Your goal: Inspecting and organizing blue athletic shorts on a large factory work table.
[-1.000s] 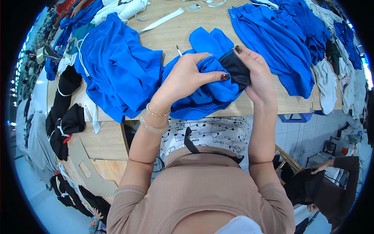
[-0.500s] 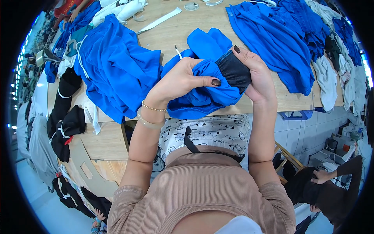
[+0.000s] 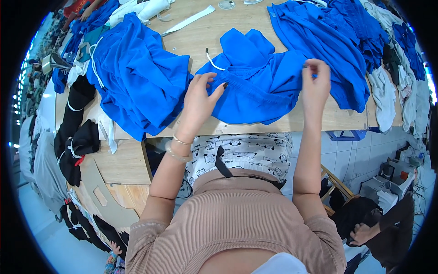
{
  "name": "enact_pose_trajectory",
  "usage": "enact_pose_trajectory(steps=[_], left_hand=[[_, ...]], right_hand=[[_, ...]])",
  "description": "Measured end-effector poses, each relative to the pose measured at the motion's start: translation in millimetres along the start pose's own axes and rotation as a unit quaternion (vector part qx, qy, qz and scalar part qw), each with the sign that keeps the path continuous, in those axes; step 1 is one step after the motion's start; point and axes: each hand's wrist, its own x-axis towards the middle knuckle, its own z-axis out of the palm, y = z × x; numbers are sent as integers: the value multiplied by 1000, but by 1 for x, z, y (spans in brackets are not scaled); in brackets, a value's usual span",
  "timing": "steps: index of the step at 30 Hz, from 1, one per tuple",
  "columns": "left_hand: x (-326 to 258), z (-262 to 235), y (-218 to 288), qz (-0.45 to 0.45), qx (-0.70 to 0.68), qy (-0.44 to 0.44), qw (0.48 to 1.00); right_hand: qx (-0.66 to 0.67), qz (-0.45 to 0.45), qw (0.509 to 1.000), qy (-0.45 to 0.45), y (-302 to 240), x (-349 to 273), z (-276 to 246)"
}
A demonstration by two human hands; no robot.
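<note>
A bright blue drawstring garment (image 3: pixel 255 89), shorts or trousers, lies on the table in front of me. Its gathered waistband runs across it, and a white cord (image 3: pixel 212 60) with a dark tip sticks out at its upper left. At the garment's left end is my left hand (image 3: pixel 199 100), open, thumb and fingers apart with nothing between them. My right hand (image 3: pixel 317 84) is closed in a pinch at the right edge of the cloth; the fingertips partly hide what they grip.
A heap of blue garments (image 3: pixel 137 77) lies to the left, another blue pile (image 3: pixel 324 55) to the right. White strips (image 3: pixel 189 20) lie on the wooden table (image 3: pixel 205 39). Black bundles (image 3: pixel 84 144) sit at lower left. A co-worker's hand (image 3: pixel 365 234) shows at lower right.
The garment's black inner piece, held up between both hands before, is out of sight, and the garment lies spread flatter. My left hand has let go and moved left; my right has shifted slightly right.
</note>
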Motion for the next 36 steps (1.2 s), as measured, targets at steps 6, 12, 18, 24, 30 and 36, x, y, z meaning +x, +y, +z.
enact_pose_trajectory(steps=[6, 12, 18, 24, 30, 36], left_hand=[[6, 39, 26, 227, 114, 31, 967], [-2, 30, 27, 239, 181, -103, 949], [-14, -16, 28, 124, 192, -265, 937], [-2, 12, 58, 42, -182, -69, 980], [14, 15, 34, 15, -184, -132, 974], [15, 1, 15, -103, -307, -104, 941]], right_hand=[[-231, 56, 952, -192, -10, -20, 36], [95, 217, 943, -233, 14, -15, 31], [302, 341, 883, -115, -5, -7, 8], [440, 383, 746, -322, -38, -20, 18], [337, 341, 800, -361, -39, -33, 25], [359, 290, 851, -252, -24, -26, 20]])
